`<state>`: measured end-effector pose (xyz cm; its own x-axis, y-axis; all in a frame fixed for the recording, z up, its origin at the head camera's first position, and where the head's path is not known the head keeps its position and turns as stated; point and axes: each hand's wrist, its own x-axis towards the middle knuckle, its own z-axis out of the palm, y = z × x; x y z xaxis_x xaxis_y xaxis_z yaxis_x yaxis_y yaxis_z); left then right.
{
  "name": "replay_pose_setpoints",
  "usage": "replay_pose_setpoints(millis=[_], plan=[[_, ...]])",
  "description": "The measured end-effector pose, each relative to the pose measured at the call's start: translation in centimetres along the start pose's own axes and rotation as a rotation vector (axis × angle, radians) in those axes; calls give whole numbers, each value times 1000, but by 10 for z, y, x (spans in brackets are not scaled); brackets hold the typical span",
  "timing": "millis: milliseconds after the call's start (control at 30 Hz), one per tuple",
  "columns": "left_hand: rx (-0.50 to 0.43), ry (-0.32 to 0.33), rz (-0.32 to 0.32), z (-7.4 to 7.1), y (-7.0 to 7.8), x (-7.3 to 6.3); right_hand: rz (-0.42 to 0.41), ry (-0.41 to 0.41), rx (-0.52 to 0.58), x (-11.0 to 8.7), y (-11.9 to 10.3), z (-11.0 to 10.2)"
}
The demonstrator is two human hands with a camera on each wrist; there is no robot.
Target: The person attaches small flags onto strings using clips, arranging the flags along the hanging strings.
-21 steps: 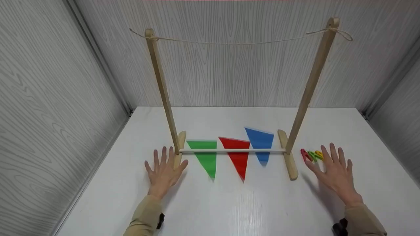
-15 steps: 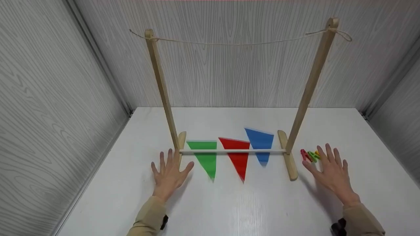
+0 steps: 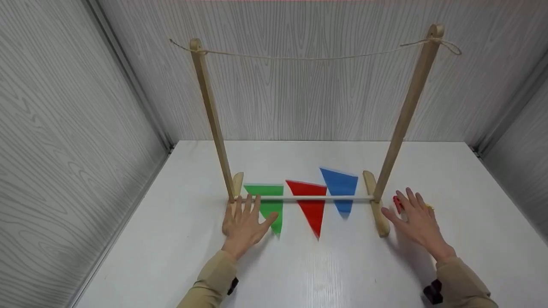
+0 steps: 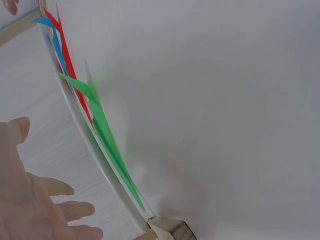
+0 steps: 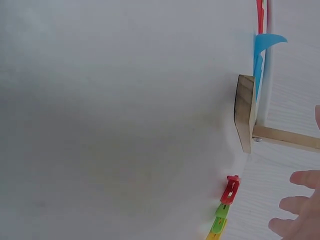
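My left hand (image 3: 246,226), fingers spread, hovers over the left foot of the wooden stand (image 3: 410,107) and overlaps the green triangular flag (image 3: 274,207) in the head view. To the right lie a red flag (image 3: 312,209) and a blue flag (image 3: 342,188), crossed by the stand's white rod (image 3: 306,198). My right hand (image 3: 417,222) is spread above the small clothespins: a red clothespin (image 5: 230,190), a green clothespin (image 5: 220,216) and a yellow clothespin (image 5: 216,230). From the head, the green one is hidden under that hand. Neither hand holds anything.
A thin string (image 3: 299,58) is tied between the tops of the two upright posts and sags slightly. The white table (image 3: 334,273) ends at grey wood-grain panels (image 3: 299,102) at the back and both sides.
My left hand has moved right, from beside the stand's left foot to over the green flag's edge. My right hand has shifted slightly left, covering more of the clothespins.
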<state>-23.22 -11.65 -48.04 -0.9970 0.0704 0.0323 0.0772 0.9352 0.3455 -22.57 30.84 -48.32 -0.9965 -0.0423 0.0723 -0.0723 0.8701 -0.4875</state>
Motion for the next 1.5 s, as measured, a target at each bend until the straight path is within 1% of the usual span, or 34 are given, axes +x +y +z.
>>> replay_pose_setpoints(millis=[133, 300, 433, 600, 700, 767, 833, 900, 1000, 1067, 1133, 1300, 1500], plan=[[-51, -34, 35, 6, 15, 6, -9, -11, -13, 4, -7, 3], [-63, -91, 97, 16, 35, 13, -30, -18, -2, 7, -13, 6], [-89, -134, 149, 23, 52, 16, -26, -33, 20, 9, -17, 9], [-130, -183, 167, 27, 74, 22, 1, -66, 57, 12, -22, 11], [-170, -211, 171, 29, 87, 26, 13, -78, 78, 12, -24, 12], [-189, -229, 187, 32, 94, 27, 18, -80, 93, 12, -26, 12], [-195, -242, 217, 35, 100, 28, 22, -79, 105, 12, -27, 13], [-181, -244, 261, 39, 106, 29, 22, -69, 116, 12, -27, 15], [-168, -238, 324, 45, 112, 31, -12, -23, 126, 14, -27, 17], [-160, -249, 346, 49, 115, 33, -38, 6, 129, 14, -27, 19], [-146, -274, 358, 52, 118, 33, -59, 25, 132, 14, -27, 21], [-65, -339, 397, 60, 126, 33, -37, 15, 151, 13, -27, 24], [15, -363, 445, 66, 132, 31, -19, 1, 159, 12, -27, 25]])
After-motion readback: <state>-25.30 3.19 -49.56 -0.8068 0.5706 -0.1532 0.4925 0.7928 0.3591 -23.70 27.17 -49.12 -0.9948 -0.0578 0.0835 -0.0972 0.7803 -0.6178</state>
